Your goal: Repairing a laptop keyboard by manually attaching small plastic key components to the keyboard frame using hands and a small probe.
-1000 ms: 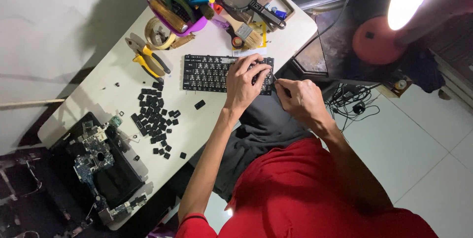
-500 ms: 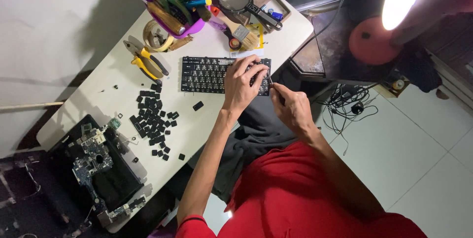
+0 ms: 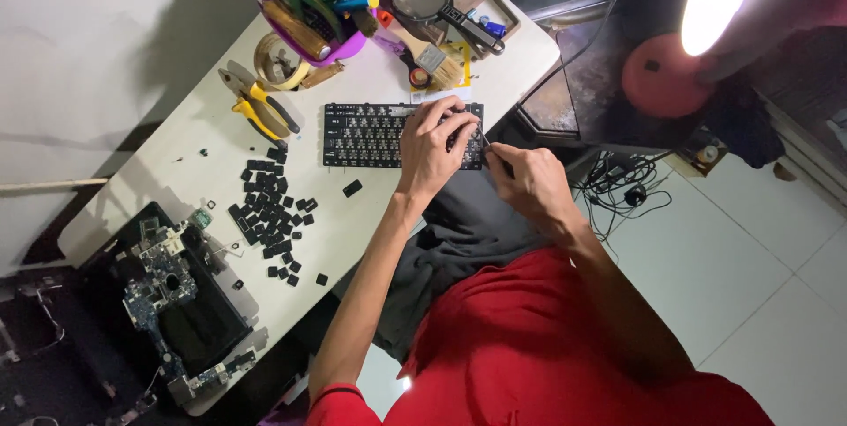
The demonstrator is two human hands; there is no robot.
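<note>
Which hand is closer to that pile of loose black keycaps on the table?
Left. The left hand rests on the keyboard, which lies beside the keycap pile. The right hand is farther off, past the keyboard's far end.

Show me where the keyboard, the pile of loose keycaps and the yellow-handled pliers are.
keyboard (image 3: 362, 135): head view, on its bare left half.
pile of loose keycaps (image 3: 273, 214): head view, middle of the pile.
yellow-handled pliers (image 3: 251, 111): head view, on a yellow handle.

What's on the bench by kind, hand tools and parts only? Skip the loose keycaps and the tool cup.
Keyboard: 1, under the left hand
Thin tool in the right hand: 1
Yellow-handled pliers: 1
Magnifying glass: 1
Brush: 1
Tape roll: 1
Circuit board: 1
Total: 7
</note>
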